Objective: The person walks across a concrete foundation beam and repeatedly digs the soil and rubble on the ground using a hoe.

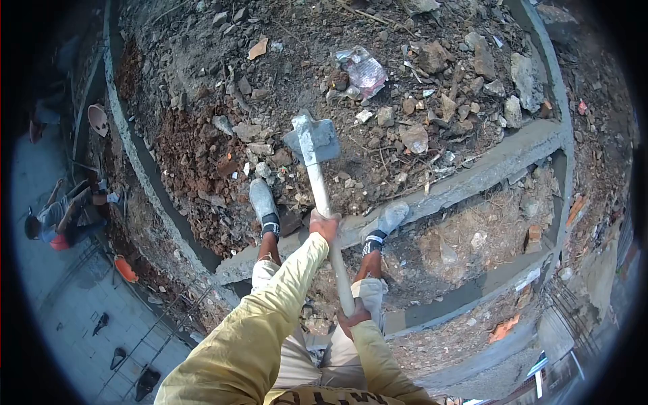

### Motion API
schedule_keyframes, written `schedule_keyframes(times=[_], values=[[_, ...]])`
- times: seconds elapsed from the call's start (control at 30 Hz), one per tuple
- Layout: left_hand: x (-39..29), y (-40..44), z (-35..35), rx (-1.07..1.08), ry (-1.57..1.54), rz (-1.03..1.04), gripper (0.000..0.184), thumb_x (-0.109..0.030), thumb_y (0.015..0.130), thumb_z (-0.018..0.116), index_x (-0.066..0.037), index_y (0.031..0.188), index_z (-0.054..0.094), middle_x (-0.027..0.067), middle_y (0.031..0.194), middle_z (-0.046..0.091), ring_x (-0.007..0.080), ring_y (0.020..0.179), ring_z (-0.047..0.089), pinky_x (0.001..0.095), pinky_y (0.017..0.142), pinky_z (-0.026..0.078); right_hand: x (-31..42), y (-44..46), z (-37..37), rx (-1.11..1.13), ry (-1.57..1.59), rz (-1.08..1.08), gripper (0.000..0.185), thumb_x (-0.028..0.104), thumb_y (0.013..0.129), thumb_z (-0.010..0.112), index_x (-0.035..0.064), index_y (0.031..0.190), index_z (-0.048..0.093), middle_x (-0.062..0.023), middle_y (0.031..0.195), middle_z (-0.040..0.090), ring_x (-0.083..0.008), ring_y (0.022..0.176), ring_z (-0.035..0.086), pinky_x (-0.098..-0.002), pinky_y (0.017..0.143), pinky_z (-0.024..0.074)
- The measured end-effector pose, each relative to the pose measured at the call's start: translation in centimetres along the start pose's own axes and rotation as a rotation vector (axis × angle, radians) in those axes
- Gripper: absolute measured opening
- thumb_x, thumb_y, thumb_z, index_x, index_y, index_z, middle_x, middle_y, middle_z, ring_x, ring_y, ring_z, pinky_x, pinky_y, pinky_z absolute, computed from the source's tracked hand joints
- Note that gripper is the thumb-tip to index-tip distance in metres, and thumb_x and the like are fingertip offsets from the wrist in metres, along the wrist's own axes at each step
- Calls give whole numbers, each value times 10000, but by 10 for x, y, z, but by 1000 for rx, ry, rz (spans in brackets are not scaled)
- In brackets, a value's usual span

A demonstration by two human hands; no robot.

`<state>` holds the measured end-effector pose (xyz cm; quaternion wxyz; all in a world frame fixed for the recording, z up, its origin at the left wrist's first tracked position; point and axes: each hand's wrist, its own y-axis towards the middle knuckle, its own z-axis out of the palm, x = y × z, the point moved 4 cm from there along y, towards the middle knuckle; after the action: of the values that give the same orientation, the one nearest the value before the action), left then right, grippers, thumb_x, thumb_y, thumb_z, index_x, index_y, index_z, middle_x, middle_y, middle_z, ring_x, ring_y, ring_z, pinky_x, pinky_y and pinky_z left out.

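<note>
A hoe [318,185] with a pale wooden handle and a broad grey metal blade [326,140] stretches out in front of me. My left hand [325,226] is wrapped round the middle of the handle. Closer to my body, my right hand [353,318] grips the handle's lower end. The blade is over dark, stony soil [290,101], just beyond my feet; whether it touches the ground I cannot tell. My left shoe [262,197] is on the soil, and my right shoe [393,217] is at the concrete beam [445,192].
Concrete strips [152,169] border the plot. Stones, rubble and a crumpled plastic wrapper [364,71] lie ahead. At left, a person [64,212] sits near an orange basin [125,268] and a rebar frame [152,347]. A broken brick [533,234] lies at right.
</note>
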<state>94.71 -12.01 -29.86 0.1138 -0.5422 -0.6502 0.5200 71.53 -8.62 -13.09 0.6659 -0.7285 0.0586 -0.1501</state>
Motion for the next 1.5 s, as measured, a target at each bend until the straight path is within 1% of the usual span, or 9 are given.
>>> schedule_keyframes(times=[0.2, 0.4, 0.63, 0.93, 1.03, 1.13, 1.2, 1.27, 1.5], values=[[-196, 47, -65, 93, -366, 53, 394, -193, 792, 657, -6, 1062, 440, 82, 726, 556, 158, 519, 546, 313, 449, 474, 174, 46, -79, -128, -172, -289, 594, 404, 776, 639, 31, 1188, 429, -303, 945, 619, -468, 893, 606, -501, 778, 484], [-231, 88, -22, -79, 188, 96, 490, -198, 787, 600, 56, 1128, 357, 317, 1001, 593, 416, 931, 617, 440, 810, 495, 274, 109, -139, -241, -138, -340, 480, 262, 756, 695, 32, 1103, 456, -265, 949, 632, -429, 912, 620, -469, 797, 488], [-188, 34, 12, 239, 155, -67, 511, -128, 750, 574, 109, 1140, 344, 291, 956, 605, 345, 769, 664, 407, 699, 535, 206, 52, -138, -301, -172, -274, 567, 233, 726, 737, -5, 1133, 422, -300, 987, 612, -457, 953, 594, -483, 805, 488], [-64, -67, 42, 416, 237, -78, 569, -309, 745, 606, 95, 1125, 479, 292, 1009, 616, 400, 905, 636, 422, 790, 514, 71, -22, -74, -284, -73, 18, 659, 307, 717, 720, 25, 1233, 423, -300, 1113, 573, -453, 996, 578, -472, 848, 471], [34, -36, 92, 540, 63, -421, 469, -318, 776, 636, 82, 1013, 580, 242, 893, 637, 335, 805, 651, 412, 760, 517, 29, -38, -52, -285, -125, 2, 656, 345, 712, 704, 7, 1203, 429, -288, 1036, 597, -444, 959, 592, -458, 841, 478], [78, -60, 97, 679, 332, -230, 458, -354, 801, 595, 78, 946, 628, 235, 904, 642, 314, 806, 653, 393, 772, 509, -25, -46, -29, -209, -172, 53, 635, 376, 722, 680, -12, 1160, 432, -281, 961, 621, -437, 903, 615, -449, 820, 491], [136, -66, 105, 373, 287, -209, 417, -330, 787, 614, 79, 868, 619, 199, 813, 648, 271, 714, 652, 383, 681, 519, -38, -42, -29, -182, -167, 44, 627, 387, 716, 682, -11, 1140, 448, -273, 965, 622, -430, 906, 617, -446, 820, 491], [90, -95, 74, 449, -220, -529, 313, -232, 763, 651, 50, 880, 582, 183, 810, 634, 260, 649, 633, 385, 580, 521, -44, -44, -27, -143, -150, 27, 616, 396, 712, 683, -11, 1120, 464, -267, 971, 622, -421, 913, 618, -443, 822, 491], [-55, -28, -71, 27, -448, -240, 310, -111, 748, 627, -7, 1002, 484, 102, 723, 573, 211, 563, 568, 367, 494, 480, 73, 28, -28, -13, -314, -202, 522, 313, 743, 670, 134, 1179, 444, -243, 970, 626, -438, 905, 612, -507, 785, 484]])
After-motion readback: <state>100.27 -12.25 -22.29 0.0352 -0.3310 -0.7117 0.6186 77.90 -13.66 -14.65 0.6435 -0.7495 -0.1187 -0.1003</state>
